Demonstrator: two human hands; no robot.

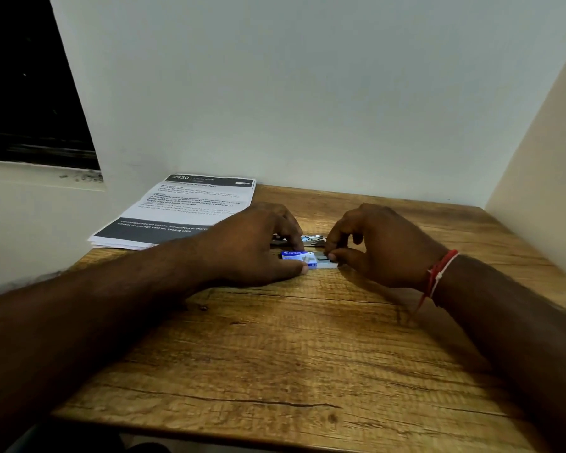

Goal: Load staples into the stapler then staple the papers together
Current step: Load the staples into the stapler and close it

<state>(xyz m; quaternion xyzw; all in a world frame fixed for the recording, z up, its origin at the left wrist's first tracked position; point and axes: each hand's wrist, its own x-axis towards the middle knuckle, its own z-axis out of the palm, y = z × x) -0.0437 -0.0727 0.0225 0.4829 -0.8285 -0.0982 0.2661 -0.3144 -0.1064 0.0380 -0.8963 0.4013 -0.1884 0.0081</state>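
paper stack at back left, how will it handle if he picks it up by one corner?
Probably floppy: the paper stack looks like a few thin loose sheets, so it should droop. Sheets are not yet stapled and their edges look slightly fanned, so they may slide apart. One corner seems to overhang the table, easing a pinch.

bare forearms, red-white thread wristband (438, 273), possibly knotted

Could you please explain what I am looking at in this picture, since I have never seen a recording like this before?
There is no machine here: a camera worn on a person's head looks forward and down at their two bare hands on a wooden table. The left hand steadies a small blue staple box, while the right hand pinches at the box's open end. A metal stapler lies just behind, mostly hidden. A stack of printed papers sits at the back left.
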